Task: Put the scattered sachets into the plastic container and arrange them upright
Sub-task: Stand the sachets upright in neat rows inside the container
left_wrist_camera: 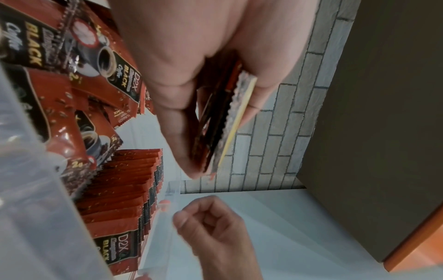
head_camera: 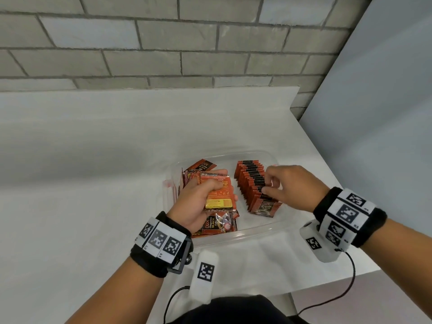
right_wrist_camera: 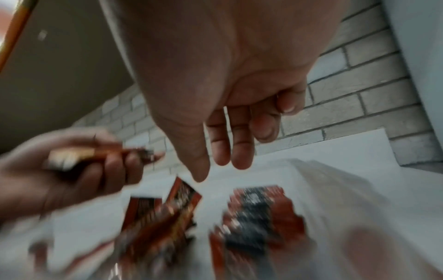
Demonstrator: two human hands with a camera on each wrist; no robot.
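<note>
The left hand (head_camera: 198, 202) clamps a stack of sachets (head_camera: 218, 194) flat above the plastic container (head_camera: 268, 157), near the counter's right edge. The right hand (head_camera: 289, 188), fingers loosely curled and empty, is over the upright row (head_camera: 252, 183), just beside the stack.

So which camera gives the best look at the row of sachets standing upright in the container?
The head view: the whole upright row shows inside the plastic container, sharp, with the right hand at it. The left wrist view shows it side-on, partly cut off. The right wrist view is too blurred.
</note>
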